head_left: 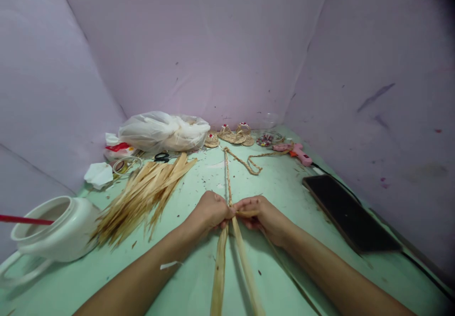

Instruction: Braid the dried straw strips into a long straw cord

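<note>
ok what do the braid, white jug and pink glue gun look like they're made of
The braid seems to be matte dried plant fibre: its loose strips are straw-coloured and flat. The white jug could be plastic or glazed ceramic, with a smooth, softly shining side. The pink glue gun is probably moulded plastic, judging by its even colour.

One braid [228,178], three loose strands [219,273], one glue gun [302,155], one bag [159,133], one white pot [76,230]
</note>
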A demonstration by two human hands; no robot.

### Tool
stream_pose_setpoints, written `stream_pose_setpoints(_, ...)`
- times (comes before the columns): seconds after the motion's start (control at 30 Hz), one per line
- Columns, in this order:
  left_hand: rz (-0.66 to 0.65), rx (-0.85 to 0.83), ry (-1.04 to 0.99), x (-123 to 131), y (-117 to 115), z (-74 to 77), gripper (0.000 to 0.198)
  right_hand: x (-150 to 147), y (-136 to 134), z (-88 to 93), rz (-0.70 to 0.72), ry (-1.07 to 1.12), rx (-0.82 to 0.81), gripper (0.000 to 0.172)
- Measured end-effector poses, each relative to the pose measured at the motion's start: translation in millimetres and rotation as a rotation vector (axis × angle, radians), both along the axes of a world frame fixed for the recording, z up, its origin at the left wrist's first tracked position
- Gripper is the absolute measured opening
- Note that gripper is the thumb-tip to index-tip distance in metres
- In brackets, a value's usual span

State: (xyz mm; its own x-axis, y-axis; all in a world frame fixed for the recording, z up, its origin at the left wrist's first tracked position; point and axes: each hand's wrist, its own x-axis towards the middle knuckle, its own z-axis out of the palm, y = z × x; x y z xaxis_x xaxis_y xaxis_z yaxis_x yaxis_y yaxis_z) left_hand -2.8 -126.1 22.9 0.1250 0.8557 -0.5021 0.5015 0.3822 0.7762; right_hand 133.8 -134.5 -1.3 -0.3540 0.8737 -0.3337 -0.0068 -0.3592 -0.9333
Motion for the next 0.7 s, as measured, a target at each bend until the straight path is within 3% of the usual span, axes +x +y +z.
stream_pose_setpoints(0.27, 0.034, 0.029, -0.081, -5.6, 2.3, -4.3, 0.024, 2.2, -0.9, -1.8, -0.085, 0.101, -0.041, 0.026)
stream_pose_setpoints(0.43, 0.008, -0.146, -0.320, -10.4, 5.4, -1.7, 0.017, 4.5, -0.1, -3.1, -0.040, 0.239, -0.149, 0.028)
stream_pose_setpoints(0.57, -0.001, -0.376, -0.572, -17.4, 10.4, 0.6, 0.020, 4.5, 0.2, -4.1, -0.053, 0.217, -0.110, 0.027)
stream_pose_setpoints(0.7, -0.051, -0.362, -0.591, -18.0, 10.7, 1.2, 0.013, 3.6, -0.2, -3.1, -0.041, 0.184, -0.111, 0.027)
